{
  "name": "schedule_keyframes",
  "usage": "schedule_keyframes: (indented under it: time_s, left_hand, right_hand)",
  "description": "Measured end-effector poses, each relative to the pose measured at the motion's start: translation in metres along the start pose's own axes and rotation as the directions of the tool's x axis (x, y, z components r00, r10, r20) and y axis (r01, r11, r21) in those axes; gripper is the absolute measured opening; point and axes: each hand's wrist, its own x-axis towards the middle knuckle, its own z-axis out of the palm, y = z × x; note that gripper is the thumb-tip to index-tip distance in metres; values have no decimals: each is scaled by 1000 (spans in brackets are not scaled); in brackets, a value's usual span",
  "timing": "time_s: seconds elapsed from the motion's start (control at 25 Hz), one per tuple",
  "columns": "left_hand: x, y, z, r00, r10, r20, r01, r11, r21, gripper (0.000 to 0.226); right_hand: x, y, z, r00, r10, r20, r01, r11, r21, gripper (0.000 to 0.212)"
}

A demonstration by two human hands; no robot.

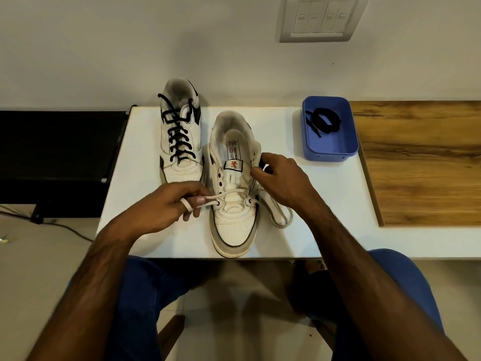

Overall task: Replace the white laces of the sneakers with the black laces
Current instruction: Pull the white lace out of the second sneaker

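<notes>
We pinch the white lace (221, 196) in our left hand (166, 204); our right hand (281, 178) grips the sneaker (234, 194) at the table's (325, 204) near edge. Limp and light, it pulls best near the eyelet. 1 black lace (324, 121) waits by the far-right corner.

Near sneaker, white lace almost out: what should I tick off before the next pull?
1. Left hand pinches the white lace: ok.
2. Right hand steadies the near sneaker at its collar: ok.
3. Lace free of upper eyelets: ok; only the lowest pair is threaded.
4. Loose end at the right clear of snags: cannot tell.
5. Black lace ready in blue tray: ok.
6. Far sneaker laced black: ok.
</notes>
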Motion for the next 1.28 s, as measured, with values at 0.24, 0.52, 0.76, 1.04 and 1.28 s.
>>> schedule_keyframes:
  time_s: [0.24,0.52,0.76,1.04,1.28]
  left_hand:
    - [-7,4,-12,940,98,-327,-199,936,-291,44]
    - [18,38,35,784,482,-390,-231,811,538,24]
    - [37,28,51,840,469,-275,-86,614,785,19]
    - [28,33,37,799,473,-372,-115,726,678,8]
    - [9,26,7,667,354,-656,67,848,526,15]
  right_hand:
    - [0,0,1,1000,-5,4,5,1000,14,29]
    - [0,-1,2,1000,4,-5,-4,1000,19,27]
    - [0,-2,3,1000,-6,-15,7,999,33,26]
    - [0,0,1,1000,1,9,-1,1000,31,27]
    - [0,0,1,1000,-4,15,4,1000,27,27]
